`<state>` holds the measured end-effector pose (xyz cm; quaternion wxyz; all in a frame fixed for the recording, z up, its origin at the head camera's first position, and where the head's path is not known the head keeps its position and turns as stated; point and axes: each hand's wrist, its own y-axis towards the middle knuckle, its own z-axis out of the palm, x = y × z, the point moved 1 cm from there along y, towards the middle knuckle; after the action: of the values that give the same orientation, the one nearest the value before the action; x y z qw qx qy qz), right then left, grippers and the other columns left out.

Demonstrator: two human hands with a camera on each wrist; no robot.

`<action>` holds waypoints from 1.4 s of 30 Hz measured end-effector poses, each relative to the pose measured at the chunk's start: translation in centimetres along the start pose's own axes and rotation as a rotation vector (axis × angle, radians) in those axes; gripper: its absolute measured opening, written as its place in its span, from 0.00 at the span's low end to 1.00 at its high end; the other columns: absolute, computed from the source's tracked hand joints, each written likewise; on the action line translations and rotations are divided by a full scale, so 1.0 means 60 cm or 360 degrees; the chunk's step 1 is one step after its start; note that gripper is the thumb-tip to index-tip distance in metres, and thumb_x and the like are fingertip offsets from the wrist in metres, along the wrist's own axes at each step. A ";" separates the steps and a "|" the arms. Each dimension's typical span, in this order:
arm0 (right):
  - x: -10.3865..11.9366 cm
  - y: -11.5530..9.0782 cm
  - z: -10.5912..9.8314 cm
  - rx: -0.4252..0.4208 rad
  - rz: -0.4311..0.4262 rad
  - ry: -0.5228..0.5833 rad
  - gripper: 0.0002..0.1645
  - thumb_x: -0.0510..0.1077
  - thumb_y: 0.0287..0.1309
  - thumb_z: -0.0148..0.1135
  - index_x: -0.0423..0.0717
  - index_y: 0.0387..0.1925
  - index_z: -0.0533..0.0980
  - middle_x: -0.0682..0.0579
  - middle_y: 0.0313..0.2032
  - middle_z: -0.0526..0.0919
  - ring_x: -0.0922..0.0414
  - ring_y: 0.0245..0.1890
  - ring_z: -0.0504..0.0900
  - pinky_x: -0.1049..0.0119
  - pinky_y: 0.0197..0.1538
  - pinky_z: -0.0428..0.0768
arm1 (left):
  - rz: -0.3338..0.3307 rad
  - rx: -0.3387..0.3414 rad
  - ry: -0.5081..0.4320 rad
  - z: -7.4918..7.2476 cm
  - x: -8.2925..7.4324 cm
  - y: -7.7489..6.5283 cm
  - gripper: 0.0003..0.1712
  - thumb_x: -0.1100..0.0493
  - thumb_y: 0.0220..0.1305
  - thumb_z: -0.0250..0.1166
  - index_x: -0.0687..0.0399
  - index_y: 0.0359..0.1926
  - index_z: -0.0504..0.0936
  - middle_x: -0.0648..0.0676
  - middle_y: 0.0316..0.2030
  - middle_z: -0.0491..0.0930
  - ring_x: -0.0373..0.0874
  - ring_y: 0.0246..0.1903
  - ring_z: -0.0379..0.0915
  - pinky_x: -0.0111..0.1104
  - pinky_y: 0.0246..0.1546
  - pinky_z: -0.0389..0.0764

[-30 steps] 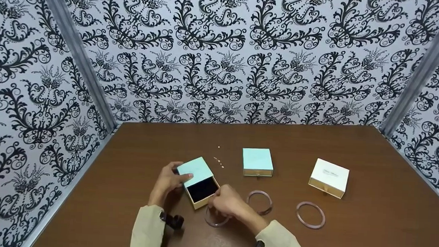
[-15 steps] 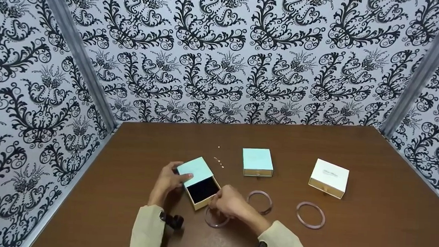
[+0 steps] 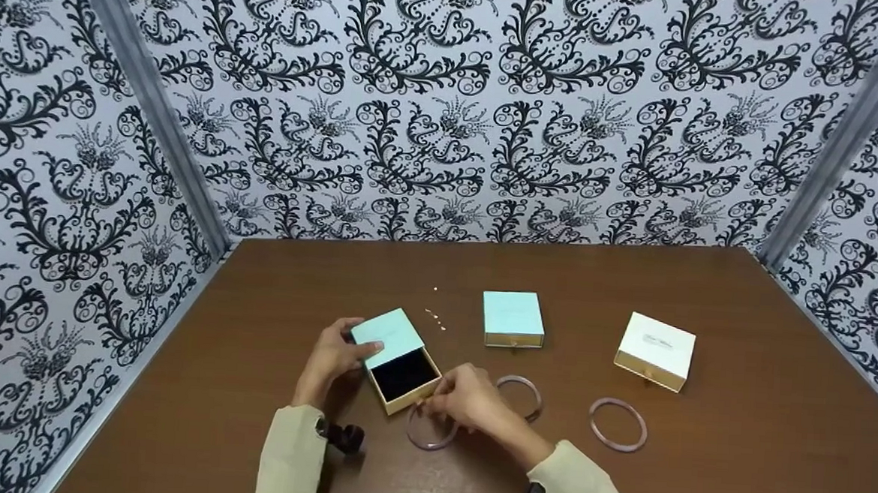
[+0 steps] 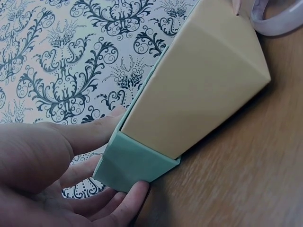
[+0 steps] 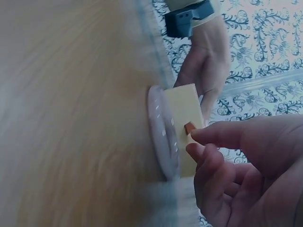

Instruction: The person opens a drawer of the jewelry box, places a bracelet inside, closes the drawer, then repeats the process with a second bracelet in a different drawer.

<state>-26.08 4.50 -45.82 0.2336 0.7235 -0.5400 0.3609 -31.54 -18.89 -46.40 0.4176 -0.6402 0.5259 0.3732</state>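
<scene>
My left hand [image 3: 333, 361] holds a mint-green drawer box [image 3: 387, 339], its thumb on the lid and fingers around the far side. The box's tan drawer [image 4: 203, 71] is pulled partway out and shows a black lining [image 3: 406, 376]. At the drawer's front, my right hand [image 3: 468, 398] pinches a small orange pull tab [image 5: 189, 127] between thumb and forefinger. Directly below that hand lies a pale purple bangle [image 3: 431, 447], partly covered by the fingers in the head view. In the right wrist view this bangle [image 5: 163, 132] is slightly blurred in front of the drawer.
A second bangle [image 3: 522, 380] lies right of the right hand, and a third bangle [image 3: 616, 445] farther right. Behind them are another mint box [image 3: 513, 314] and a white box [image 3: 655, 346], both closed. Small pale bits [image 3: 436, 319] lie on the brown table [image 3: 317, 274].
The right hand has shifted slightly right and its fingers have changed position at the tab. The drawer stays about as far out. The head view has tilted a little; the left hand keeps its hold.
</scene>
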 end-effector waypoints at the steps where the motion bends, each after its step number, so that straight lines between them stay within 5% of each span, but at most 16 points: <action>1: -0.002 0.000 -0.001 -0.0011 -0.0001 -0.0006 0.08 0.40 0.54 0.69 0.48 0.20 0.84 0.56 0.17 0.82 0.66 0.07 0.67 0.75 0.11 0.65 | -0.0003 -0.0003 0.0001 0.000 -0.001 0.000 0.37 0.61 0.62 0.71 0.61 0.70 0.68 0.70 0.70 0.63 0.51 0.47 0.77 0.40 0.47 0.82; 12: -0.011 -0.001 -0.004 -0.0174 -0.0029 -0.0105 0.07 0.38 0.50 0.73 0.44 0.24 0.80 0.53 0.20 0.81 0.66 0.05 0.67 0.73 0.11 0.68 | 0.0004 -0.0010 -0.0008 0.000 0.001 0.005 0.37 0.62 0.61 0.72 0.61 0.69 0.69 0.72 0.69 0.64 0.52 0.47 0.77 0.42 0.47 0.83; 19: -0.007 -0.010 0.003 -0.0244 -0.0161 -0.0245 0.07 0.36 0.46 0.75 0.43 0.23 0.82 0.51 0.26 0.84 0.62 0.25 0.76 0.72 0.25 0.75 | -0.0002 -0.0006 0.0020 0.001 0.005 0.005 0.37 0.62 0.61 0.72 0.60 0.69 0.69 0.71 0.68 0.65 0.51 0.46 0.77 0.40 0.46 0.83; 23: -0.004 -0.014 0.004 -0.0250 -0.0250 -0.0281 0.06 0.32 0.45 0.72 0.41 0.20 0.81 0.51 0.25 0.83 0.62 0.24 0.74 0.73 0.24 0.73 | -0.0002 -0.0016 0.0013 0.001 0.002 0.004 0.37 0.62 0.61 0.72 0.61 0.69 0.69 0.71 0.68 0.65 0.51 0.45 0.77 0.40 0.44 0.83; 31: 0.000 -0.014 0.006 -0.0254 -0.0346 -0.0286 0.28 0.28 0.42 0.69 0.50 0.07 0.61 0.64 0.13 0.57 0.66 0.16 0.57 0.75 0.19 0.56 | -0.0006 -0.0013 -0.0002 0.001 0.000 0.005 0.38 0.62 0.60 0.73 0.62 0.69 0.68 0.71 0.70 0.62 0.51 0.45 0.77 0.42 0.46 0.83; 42: 0.001 -0.013 0.006 -0.0212 -0.0266 -0.0300 0.12 0.31 0.45 0.74 0.39 0.13 0.81 0.53 0.16 0.81 0.67 0.10 0.68 0.75 0.16 0.70 | -0.0013 -0.0013 -0.0005 0.001 0.003 0.006 0.37 0.63 0.61 0.72 0.61 0.69 0.69 0.72 0.71 0.61 0.53 0.49 0.78 0.44 0.49 0.83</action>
<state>-25.24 4.41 -45.96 0.2586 0.7796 -0.5202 0.2340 -31.88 -18.97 -46.66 0.4174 -0.6435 0.5210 0.3745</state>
